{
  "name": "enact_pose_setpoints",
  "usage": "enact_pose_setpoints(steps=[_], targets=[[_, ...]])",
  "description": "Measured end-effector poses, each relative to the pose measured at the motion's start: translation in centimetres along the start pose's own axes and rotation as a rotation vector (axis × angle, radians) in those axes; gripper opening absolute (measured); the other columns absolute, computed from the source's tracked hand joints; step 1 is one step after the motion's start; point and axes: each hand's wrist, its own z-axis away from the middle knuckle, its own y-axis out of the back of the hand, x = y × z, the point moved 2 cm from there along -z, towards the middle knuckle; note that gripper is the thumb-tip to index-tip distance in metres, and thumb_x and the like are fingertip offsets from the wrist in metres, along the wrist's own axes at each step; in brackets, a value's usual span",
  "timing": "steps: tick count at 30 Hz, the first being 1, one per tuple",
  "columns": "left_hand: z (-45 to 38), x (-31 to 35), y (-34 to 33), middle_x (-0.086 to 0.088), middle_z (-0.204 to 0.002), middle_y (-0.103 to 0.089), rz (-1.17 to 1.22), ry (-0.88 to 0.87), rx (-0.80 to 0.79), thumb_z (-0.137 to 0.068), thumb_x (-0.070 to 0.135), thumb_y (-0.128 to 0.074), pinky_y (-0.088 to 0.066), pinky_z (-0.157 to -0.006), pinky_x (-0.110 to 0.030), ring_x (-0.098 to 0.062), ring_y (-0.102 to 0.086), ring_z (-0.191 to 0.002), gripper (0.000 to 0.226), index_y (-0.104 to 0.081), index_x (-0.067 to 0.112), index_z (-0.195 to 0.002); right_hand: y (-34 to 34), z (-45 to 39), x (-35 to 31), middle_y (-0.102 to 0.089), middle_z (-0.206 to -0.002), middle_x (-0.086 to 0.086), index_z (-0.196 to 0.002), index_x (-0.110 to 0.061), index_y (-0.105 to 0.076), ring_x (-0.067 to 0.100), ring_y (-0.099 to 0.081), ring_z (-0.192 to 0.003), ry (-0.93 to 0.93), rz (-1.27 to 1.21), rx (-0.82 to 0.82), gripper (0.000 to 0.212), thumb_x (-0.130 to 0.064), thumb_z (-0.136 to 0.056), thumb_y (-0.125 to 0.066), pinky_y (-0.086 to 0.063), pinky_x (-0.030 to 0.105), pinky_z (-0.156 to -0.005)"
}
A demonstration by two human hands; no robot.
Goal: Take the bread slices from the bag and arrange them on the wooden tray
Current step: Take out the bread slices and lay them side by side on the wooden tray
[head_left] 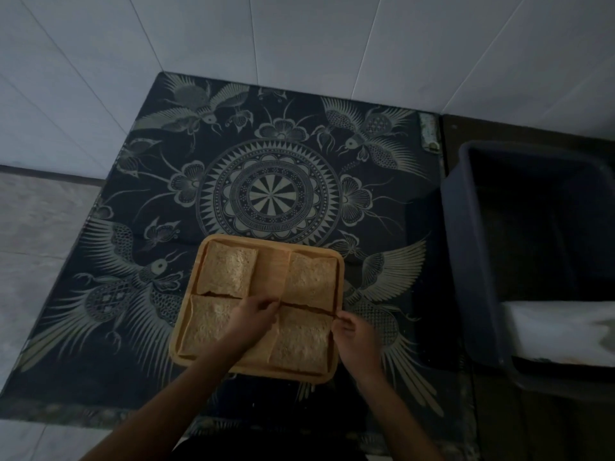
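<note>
A square wooden tray (pixel 271 266) lies on a dark patterned cloth near me. Several brown bread slices fill it: one at the far left (pixel 228 272), one at the far right (pixel 311 279), one at the near left (pixel 204 324) and one at the near right (pixel 301 344). My left hand (pixel 254 314) pinches the far left corner of the near right slice. My right hand (pixel 352 337) pinches that slice's far right corner at the tray's right rim. No bread bag shows clearly.
The dark cloth with bird and mandala print (pixel 279 191) covers a low table against a white tiled wall. A dark plastic tub (pixel 472 261) stands at the right, with something white (pixel 559 331) inside its near end. Grey floor lies at the left.
</note>
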Motion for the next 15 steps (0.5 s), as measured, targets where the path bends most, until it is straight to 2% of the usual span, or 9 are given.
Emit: enact_pose_setpoints(steps=[2, 5, 8, 13, 15], targets=[[0.2, 0.0, -0.1, 0.001, -0.095, -0.078, 0.006, 0.001, 0.004, -0.096, 0.030, -0.062, -0.062, -0.089, -0.047, -0.019, -0.074, -0.088, 0.023, -0.075, 0.023, -0.112, -0.1, 0.0, -0.1, -0.073, -0.122, 0.006, -0.132, -0.006, -0.067, 0.013, -0.067, -0.107, 0.004, 0.010, 0.002, 0.032, -0.015, -0.101, -0.063, -0.052, 0.022, -0.090], [0.7, 0.2, -0.1, -0.002, -0.097, -0.078, 0.023, 0.003, 0.012, -0.097, 0.025, -0.061, -0.061, -0.087, -0.043, -0.019, -0.074, -0.087, 0.023, -0.076, 0.019, -0.113, -0.2, 0.2, -0.3, -0.073, -0.123, 0.006, -0.132, -0.007, -0.067, 0.015, -0.068, -0.110, 0.006, 0.028, 0.012, 0.032, -0.017, -0.101, -0.063, -0.052, 0.025, -0.093], [1.0, -0.1, -0.2, 0.002, -0.096, -0.077, 0.055, -0.002, 0.018, -0.098, 0.024, -0.060, -0.060, -0.082, -0.037, -0.018, -0.074, -0.089, 0.021, -0.076, 0.021, -0.111, -0.3, 0.4, -0.5, -0.073, -0.123, 0.005, -0.131, -0.008, -0.068, 0.016, -0.068, -0.111, 0.022, 0.051, 0.028, 0.031, -0.019, -0.102, -0.062, -0.054, 0.030, -0.096], [1.3, -0.4, -0.2, 0.010, -0.096, -0.076, 0.068, -0.002, 0.004, -0.097, 0.026, -0.060, -0.059, -0.078, -0.030, -0.011, -0.073, -0.089, 0.023, -0.075, 0.023, -0.115, -0.2, 0.7, -0.7, -0.073, -0.122, 0.007, -0.129, -0.008, -0.068, 0.016, -0.068, -0.110, 0.027, 0.050, 0.021, 0.029, -0.017, -0.102, -0.062, -0.055, 0.030, -0.096], [1.3, -0.6, -0.2, 0.010, -0.098, -0.076, 0.054, 0.000, 0.005, -0.096, 0.028, -0.059, -0.060, -0.080, -0.032, -0.010, -0.073, -0.090, 0.026, -0.073, 0.025, -0.118, -0.2, 0.7, -0.8, -0.073, -0.123, 0.006, -0.130, -0.007, -0.068, 0.013, -0.067, -0.108, 0.033, 0.064, 0.016, 0.029, -0.017, -0.102, -0.062, -0.054, 0.023, -0.090]])
